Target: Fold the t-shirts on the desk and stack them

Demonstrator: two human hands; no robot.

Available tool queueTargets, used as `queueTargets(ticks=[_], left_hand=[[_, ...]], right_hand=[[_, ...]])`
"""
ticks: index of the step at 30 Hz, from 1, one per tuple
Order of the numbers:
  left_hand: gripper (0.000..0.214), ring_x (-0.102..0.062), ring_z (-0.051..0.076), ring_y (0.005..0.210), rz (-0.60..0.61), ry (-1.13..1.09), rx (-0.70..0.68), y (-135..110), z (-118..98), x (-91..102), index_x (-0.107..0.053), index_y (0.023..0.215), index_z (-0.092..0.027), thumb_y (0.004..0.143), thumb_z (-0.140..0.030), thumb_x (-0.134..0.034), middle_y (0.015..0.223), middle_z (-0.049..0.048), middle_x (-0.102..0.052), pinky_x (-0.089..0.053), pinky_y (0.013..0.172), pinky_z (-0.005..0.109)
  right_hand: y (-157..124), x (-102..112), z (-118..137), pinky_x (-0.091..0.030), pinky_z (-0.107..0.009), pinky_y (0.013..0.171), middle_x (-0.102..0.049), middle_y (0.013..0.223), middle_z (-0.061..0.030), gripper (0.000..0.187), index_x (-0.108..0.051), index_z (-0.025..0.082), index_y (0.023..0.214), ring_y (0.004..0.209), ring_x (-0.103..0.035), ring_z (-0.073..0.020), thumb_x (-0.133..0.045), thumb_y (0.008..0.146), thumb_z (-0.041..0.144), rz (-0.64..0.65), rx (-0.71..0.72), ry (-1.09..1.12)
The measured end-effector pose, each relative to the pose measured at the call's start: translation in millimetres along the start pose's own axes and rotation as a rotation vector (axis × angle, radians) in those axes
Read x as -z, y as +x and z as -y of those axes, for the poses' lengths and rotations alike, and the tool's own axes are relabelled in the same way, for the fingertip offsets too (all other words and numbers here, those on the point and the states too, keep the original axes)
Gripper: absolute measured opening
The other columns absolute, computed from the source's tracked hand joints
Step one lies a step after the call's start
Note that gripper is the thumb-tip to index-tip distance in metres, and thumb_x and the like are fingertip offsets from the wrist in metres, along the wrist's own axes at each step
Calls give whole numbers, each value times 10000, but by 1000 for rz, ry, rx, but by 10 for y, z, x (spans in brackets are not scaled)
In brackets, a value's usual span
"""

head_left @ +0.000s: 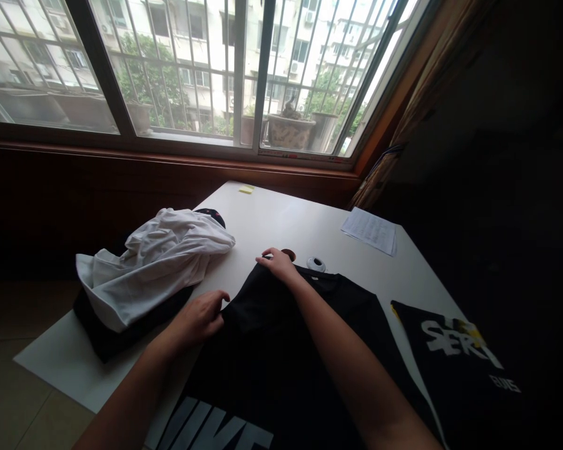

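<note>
1. A crumpled white garment (154, 262) lies at the left edge of the white table (281, 219).
2. A printed sheet (370, 230) lies near the table's far right corner.
3. A yellow note (246, 189) sits at the table's far edge.
4. A folded black shirt with white lettering (450, 356) lies on the table's right side.

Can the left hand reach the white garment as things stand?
Probably yes. The left hand holds the black T-shirt by its edge, right beside the white garment, with only bare table between them.
</note>
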State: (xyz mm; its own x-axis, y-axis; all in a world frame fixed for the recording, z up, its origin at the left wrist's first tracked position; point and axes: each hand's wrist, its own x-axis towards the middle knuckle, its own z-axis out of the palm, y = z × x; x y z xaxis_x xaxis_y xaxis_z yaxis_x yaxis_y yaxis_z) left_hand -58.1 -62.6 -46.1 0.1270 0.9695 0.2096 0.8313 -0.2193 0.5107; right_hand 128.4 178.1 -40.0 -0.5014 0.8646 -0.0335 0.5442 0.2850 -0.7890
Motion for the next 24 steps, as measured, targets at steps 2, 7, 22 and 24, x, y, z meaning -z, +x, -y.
queueTargets(ticks=[2,7,22,24], left_hand=[[324,-575,179,752,-4,-3,11,1,-14,14,-531,1169,-205,847,-165,-531,833,-4,-579,-440,696,289],[322,-569,189,796,45,-57,-19,1,-32,95,-575,1132,-221,823,-134,-544,845,-1,-579,-438,722,288],[260,-569,177,818,86,9,-6,26,16,142,-614,856,-209,1010,-390,-509,888,27,-601,-423,710,274],[293,-572,184,815,64,57,31,40,39,86,-582,841,-211,1021,-423,-491,869,22,-611,-420,705,282]], right_hand=[[8,22,-7,-516,-339,842,-726,923,-59,422,-717,200,1111,895,-682,-223,-819,767,422,57,1,36],[22,-6,-10,-544,-292,846,-746,1010,-43,527,-637,237,1319,882,-718,-172,-781,815,291,122,34,129],[-12,-342,70,-471,-350,987,-673,1112,-53,383,-648,260,1294,1047,-626,-204,-671,913,229,-59,246,-180],[-31,-394,73,-433,-391,1042,-626,1194,-91,372,-643,248,1313,1134,-576,-242,-642,941,257,-89,270,-246]])
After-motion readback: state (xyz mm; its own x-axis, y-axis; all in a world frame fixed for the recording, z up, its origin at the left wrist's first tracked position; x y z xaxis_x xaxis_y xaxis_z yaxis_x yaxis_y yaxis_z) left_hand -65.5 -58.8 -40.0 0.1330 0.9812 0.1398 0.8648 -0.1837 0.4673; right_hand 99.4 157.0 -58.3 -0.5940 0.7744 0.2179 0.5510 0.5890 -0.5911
